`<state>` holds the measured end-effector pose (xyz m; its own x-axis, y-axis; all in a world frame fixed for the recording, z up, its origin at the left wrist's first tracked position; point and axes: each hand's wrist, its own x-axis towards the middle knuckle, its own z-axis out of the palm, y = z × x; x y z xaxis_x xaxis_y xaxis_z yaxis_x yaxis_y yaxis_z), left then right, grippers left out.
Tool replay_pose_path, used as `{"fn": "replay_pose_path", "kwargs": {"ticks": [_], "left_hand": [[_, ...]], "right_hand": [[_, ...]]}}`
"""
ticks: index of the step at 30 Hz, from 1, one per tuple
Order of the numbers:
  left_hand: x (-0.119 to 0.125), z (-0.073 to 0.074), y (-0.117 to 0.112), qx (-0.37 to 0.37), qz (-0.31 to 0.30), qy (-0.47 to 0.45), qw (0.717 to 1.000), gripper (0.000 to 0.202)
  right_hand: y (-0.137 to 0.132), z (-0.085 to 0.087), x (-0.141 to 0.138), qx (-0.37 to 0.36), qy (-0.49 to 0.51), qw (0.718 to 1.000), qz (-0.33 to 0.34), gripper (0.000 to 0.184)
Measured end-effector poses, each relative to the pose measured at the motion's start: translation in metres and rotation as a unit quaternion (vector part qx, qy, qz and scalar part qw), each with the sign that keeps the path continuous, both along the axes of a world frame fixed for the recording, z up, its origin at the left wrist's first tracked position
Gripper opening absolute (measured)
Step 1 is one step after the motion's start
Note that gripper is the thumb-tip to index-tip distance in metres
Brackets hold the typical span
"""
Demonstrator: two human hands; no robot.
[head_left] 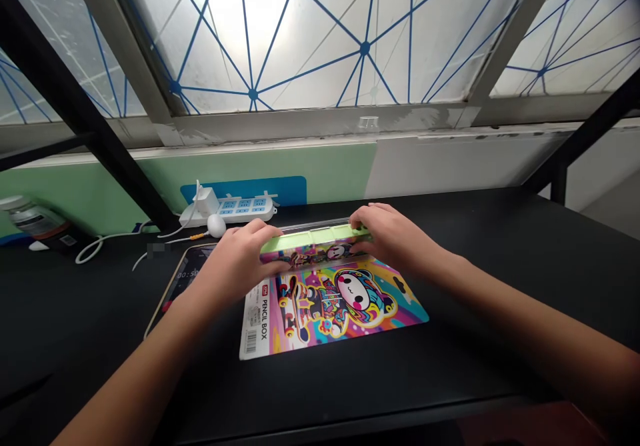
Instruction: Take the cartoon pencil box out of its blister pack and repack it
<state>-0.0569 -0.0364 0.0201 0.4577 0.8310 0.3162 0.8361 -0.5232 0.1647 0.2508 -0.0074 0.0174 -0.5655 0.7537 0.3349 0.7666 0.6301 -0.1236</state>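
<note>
- Head view shows, at far left, a bottle (47, 227) near the wall, well apart from the hands, perhaps so that it does not disturb them.
- Next comes a white power strip (247, 210) along the wall, probably to keep its cables at the back of the counter (493, 233).
- A phone (186, 274) lies face up under the left forearm; its lit screen shows digits, maybe for watching time.
- The left hand (243, 253) holds the left end of the pencil box (313, 253), fingers above and thumb in front, which should keep it steady.
- The box is between both hands, over the far edge of a printed card (345, 306); whether clear plastic (315, 225) encloses it, I cannot tell.
- The right hand (390, 229) grips the opposite end, fingers closed around it, likely for balance.
</note>
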Motion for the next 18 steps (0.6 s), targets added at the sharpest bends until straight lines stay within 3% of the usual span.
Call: {"fn": "replay_pose_path", "kwargs": {"ticks": [3, 6, 10, 13, 16, 18], "left_hand": [[0.0, 0.008, -0.028, 0.131, -0.058, -0.008, 0.99, 0.025], [-0.002, 0.001, -0.066, 0.193, -0.098, -0.005, 0.976, 0.025], [-0.003, -0.033, -0.102, 0.18, -0.098, -0.012, 0.979, 0.037], [0.0, -0.058, -0.112, 0.147, -0.09, -0.033, 0.984, 0.038], [0.002, -0.068, -0.118, 0.077, -0.048, -0.06, 0.994, 0.043], [0.002, -0.068, -0.121, 0.018, -0.015, -0.075, 0.997, 0.05]], "right_hand": [[-0.024, 0.007, 0.011, 0.084, 0.02, 0.995, 0.047, 0.02], [-0.058, 0.006, 0.025, 0.172, 0.014, 0.98, 0.096, 0.033], [-0.097, -0.018, 0.036, 0.19, -0.004, 0.974, 0.123, 0.049], [-0.107, -0.042, 0.037, 0.189, 0.008, 0.971, 0.148, 0.045], [-0.107, -0.057, 0.034, 0.155, 0.037, 0.975, 0.153, 0.034], [-0.105, -0.061, 0.034, 0.095, 0.074, 0.984, 0.129, 0.032]]}}
